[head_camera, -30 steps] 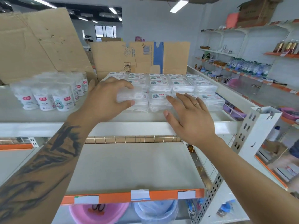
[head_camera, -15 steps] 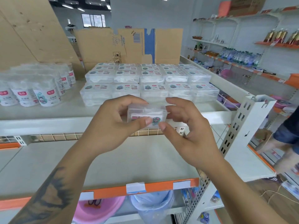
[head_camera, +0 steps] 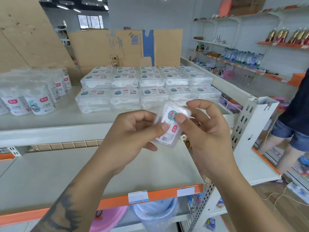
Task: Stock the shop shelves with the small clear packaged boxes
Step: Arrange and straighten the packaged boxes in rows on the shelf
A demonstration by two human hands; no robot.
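You have one small clear plastic box with a white label [head_camera: 168, 126] held in both hands, in the air in front of the top shelf edge and above the bare grey middle shelf [head_camera: 70, 166]. Your left hand [head_camera: 132, 139] pinches it: thumb on the label face, curled fingers behind. Your right hand [head_camera: 205, 131] pinches the upper end, thumb on the round teal sticker, fingers curled round the far side. So each hand's grip is closed on the box. The box is tilted, label facing you; its print is too small to read. Its back and lower left corner are hidden by your fingers.

The stock of matching clear boxes [head_camera: 148, 86] sits stacked in rows on the white top shelf [head_camera: 50, 121], well behind the held box. Stack height at the rear is hard to make out. To the left on the same shelf are wrapped white tubs with red labels [head_camera: 33, 97], cut off at the frame edge.

Brown cardboard sheets [head_camera: 125, 47] stand behind the stock. The orange price rail [head_camera: 160, 195] on the middle shelf carries two white tags. Below it, a pink basin [head_camera: 110, 221] and a clear bag [head_camera: 155, 213] are only partly visible. At right, wall shelves with bottles [head_camera: 242, 56] are blurred, and a second person in dark top and denim shorts [head_camera: 294, 123] is cut off.
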